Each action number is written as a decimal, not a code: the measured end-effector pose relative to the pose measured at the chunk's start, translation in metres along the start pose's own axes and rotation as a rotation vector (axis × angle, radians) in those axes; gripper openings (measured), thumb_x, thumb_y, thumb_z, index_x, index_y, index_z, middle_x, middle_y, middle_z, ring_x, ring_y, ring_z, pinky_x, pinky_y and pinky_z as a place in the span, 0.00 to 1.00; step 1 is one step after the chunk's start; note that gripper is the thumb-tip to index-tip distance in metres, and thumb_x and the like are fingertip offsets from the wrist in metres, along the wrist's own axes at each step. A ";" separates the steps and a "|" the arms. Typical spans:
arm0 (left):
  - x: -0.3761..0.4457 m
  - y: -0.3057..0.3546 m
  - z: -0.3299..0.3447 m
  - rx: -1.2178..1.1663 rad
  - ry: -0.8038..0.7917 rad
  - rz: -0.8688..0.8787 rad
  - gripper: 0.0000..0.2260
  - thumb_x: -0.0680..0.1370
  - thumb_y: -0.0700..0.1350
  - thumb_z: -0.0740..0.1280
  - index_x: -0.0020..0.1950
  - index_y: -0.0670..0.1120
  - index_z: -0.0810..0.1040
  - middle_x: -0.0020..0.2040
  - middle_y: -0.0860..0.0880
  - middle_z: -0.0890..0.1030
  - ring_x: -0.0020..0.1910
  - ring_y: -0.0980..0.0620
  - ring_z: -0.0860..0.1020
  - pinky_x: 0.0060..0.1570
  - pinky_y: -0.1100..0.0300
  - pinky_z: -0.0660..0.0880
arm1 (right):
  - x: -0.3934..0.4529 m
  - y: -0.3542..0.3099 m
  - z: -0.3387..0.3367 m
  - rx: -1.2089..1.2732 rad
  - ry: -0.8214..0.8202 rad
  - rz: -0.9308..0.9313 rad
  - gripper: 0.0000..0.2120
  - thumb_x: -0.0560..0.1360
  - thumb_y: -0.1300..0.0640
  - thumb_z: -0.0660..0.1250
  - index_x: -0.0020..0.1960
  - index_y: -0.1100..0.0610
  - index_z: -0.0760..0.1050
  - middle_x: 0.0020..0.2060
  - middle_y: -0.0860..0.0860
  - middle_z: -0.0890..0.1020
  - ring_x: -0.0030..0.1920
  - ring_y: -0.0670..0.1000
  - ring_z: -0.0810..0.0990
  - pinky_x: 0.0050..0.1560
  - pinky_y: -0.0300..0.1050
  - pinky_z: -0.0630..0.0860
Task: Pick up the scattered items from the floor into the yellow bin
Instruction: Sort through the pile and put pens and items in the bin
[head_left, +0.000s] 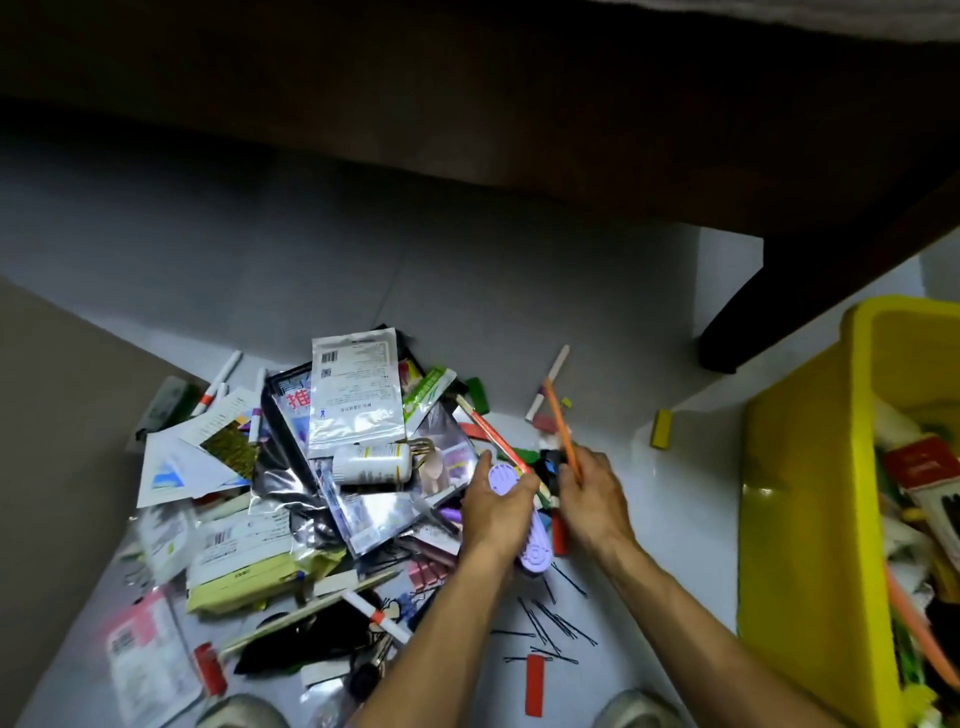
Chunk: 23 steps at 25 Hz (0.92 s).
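Observation:
A heap of scattered items (332, 467) covers the floor at centre left: foil packets, papers, a white bottle (371, 462), marker pens. My left hand (498, 512) is closed around a purple plastic item (519, 525) along with a red-and-white stick (491, 434). Just to its right, my right hand (592, 499) grips an orange stick (561, 428) that points up and away. The yellow bin (810, 499) stands at the right edge, partly filled with items.
Black hairpins (550, 623) and a red block (534, 683) lie on the tiles near my forearms. A small yellow block (661, 428) sits left of the bin. A dark wooden furniture leg (737, 332) and frame rise behind. My shoe tips show at the bottom edge.

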<state>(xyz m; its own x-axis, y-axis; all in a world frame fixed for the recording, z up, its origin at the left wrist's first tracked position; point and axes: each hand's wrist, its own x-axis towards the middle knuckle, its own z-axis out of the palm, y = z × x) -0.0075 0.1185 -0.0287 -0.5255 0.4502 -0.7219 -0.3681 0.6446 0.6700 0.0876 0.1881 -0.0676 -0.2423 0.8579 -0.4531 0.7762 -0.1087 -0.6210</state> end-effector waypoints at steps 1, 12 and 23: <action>0.004 0.001 0.005 0.004 -0.020 0.017 0.20 0.66 0.53 0.69 0.57 0.53 0.80 0.58 0.48 0.81 0.55 0.46 0.79 0.59 0.47 0.76 | 0.000 -0.007 0.009 0.097 -0.036 0.034 0.11 0.80 0.58 0.58 0.58 0.51 0.76 0.54 0.54 0.78 0.52 0.57 0.78 0.53 0.46 0.75; -0.046 0.021 -0.007 -0.222 -0.055 0.241 0.10 0.72 0.37 0.68 0.39 0.53 0.82 0.32 0.54 0.81 0.30 0.56 0.76 0.31 0.66 0.73 | -0.050 -0.044 -0.013 0.885 -0.087 0.053 0.12 0.81 0.60 0.60 0.51 0.46 0.80 0.51 0.55 0.85 0.55 0.55 0.83 0.59 0.54 0.78; -0.240 0.089 0.145 0.039 -0.502 0.351 0.07 0.71 0.45 0.70 0.47 0.46 0.81 0.41 0.46 0.85 0.37 0.52 0.80 0.38 0.57 0.80 | -0.157 0.029 -0.246 0.970 0.563 -0.059 0.11 0.79 0.58 0.62 0.54 0.47 0.80 0.50 0.49 0.85 0.51 0.46 0.83 0.54 0.46 0.79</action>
<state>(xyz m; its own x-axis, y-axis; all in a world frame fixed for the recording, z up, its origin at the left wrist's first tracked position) 0.1965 0.1575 0.1789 -0.1809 0.8696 -0.4594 -0.2050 0.4235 0.8824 0.2908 0.1736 0.1427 0.2249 0.9524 -0.2057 -0.0689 -0.1950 -0.9784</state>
